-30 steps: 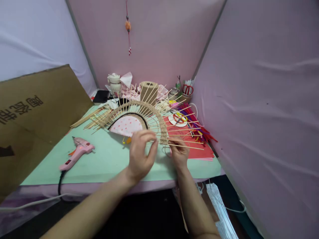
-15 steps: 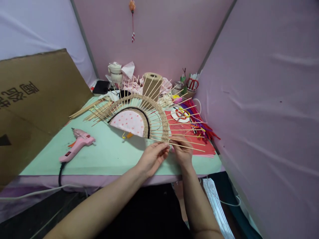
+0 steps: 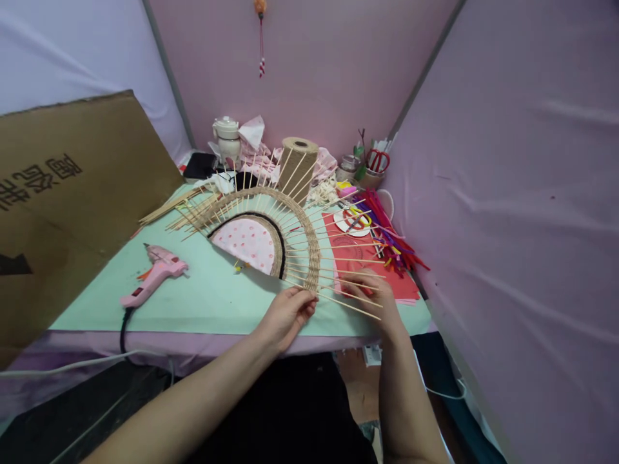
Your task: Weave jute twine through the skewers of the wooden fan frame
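Note:
A half-round fan of thin wooden sticks (image 3: 338, 261) spreads over the table, held tilted. Its centre is a pink dotted cloth half-circle (image 3: 246, 243) edged with twine and a black cord. Farther out, a band of woven twine (image 3: 313, 254) crosses the sticks. My left hand (image 3: 290, 316) is closed, pinching the band's lower right end at the lowest sticks. To the right, my right hand (image 3: 372, 299) reaches behind the stick tips, its fingers curled together and partly covered by the sticks. Whatever those fingers grip is too small to make out.
A pink glue gun (image 3: 157, 274) lies on the green tabletop (image 3: 203, 296) at left, beside a large cardboard sheet (image 3: 82, 193). Behind the fan stand a twine spool (image 3: 298, 167), a white jar (image 3: 227, 138) and a pot with red scissors (image 3: 377, 164). Pipe cleaners (image 3: 399, 248) and red sheets (image 3: 348, 254) lie right.
My right hand has moved right, away from the band's end and out to the stick tips. My left hand keeps its pinch, and the fan's right end has dipped slightly.

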Motion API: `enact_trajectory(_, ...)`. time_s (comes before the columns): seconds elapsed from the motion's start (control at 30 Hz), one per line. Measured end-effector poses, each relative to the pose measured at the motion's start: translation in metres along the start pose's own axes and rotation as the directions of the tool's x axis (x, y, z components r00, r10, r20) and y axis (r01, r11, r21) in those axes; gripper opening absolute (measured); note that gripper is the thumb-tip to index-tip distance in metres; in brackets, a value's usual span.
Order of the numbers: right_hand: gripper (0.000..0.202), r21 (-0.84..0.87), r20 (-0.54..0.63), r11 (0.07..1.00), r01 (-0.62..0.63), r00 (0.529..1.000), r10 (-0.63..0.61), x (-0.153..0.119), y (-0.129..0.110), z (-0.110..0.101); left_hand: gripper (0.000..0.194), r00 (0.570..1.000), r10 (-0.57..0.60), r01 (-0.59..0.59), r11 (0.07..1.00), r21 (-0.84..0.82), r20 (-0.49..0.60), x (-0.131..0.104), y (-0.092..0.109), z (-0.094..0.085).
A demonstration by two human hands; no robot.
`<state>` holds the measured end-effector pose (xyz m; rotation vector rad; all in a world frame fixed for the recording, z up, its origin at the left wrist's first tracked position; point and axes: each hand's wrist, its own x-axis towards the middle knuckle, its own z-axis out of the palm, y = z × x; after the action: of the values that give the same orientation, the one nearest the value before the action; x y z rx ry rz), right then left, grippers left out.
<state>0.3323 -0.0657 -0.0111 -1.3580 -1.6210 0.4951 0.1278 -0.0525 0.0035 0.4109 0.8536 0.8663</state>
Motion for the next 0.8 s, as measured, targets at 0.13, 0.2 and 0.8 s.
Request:
enact_trajectory(0.13, 0.013, -0.02, -0.003, 1.0, 0.022, 1.0, -0.022, -0.007, 0.002, -0.008, 0.019, 0.999, 0.033, -0.032, 0.999, 0.043, -0.03, -0.004, -0.004, -0.006)
enact_trajectory(0.2, 0.013, 0.016, 0.016, 1.0, -0.016, 1.0, 0.016, -0.012, 0.003, -0.009, 0.018, 0.998, 0.048, -0.046, 0.997, 0.062, -0.029, -0.004, -0.006, -0.009)
enact_trajectory(0.8, 0.011, 0.039, 0.01, 0.998, -0.054, 0.999, 0.053, -0.042, 0.0, -0.009, 0.005, 0.996, -0.084, 0.083, 0.995, 0.048, 0.014, -0.017, 0.001, -0.02)
